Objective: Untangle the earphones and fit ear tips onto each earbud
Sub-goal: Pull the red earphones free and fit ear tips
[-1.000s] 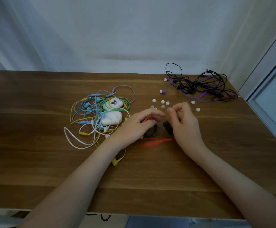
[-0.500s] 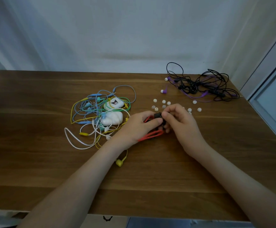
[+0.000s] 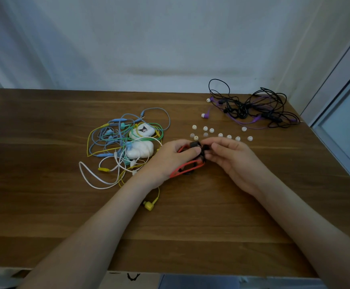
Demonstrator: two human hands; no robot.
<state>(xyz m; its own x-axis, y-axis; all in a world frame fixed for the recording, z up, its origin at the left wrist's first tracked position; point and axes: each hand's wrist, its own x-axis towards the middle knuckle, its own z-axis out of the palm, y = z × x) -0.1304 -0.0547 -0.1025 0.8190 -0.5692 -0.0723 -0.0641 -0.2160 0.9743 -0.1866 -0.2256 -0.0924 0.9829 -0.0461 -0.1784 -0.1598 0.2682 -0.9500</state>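
Earphones [image 3: 187, 168], red-cabled, are sitting between both hands, the slack looping just below the fingertips. Left hand [image 3: 168, 161] is pinching a black earbud [image 3: 194, 144] between thumb and forefinger. The right hand [image 3: 234, 161] is curling its fingers round the second earbud [image 3: 205, 147], the two buds nearly touching. Loose ear tips [image 3: 205, 128] are lying just beyond the fingertips. Risk, as judged: a tip slipping off its nozzle if pressed askew, or rolling away if knuckles are brushing the row.
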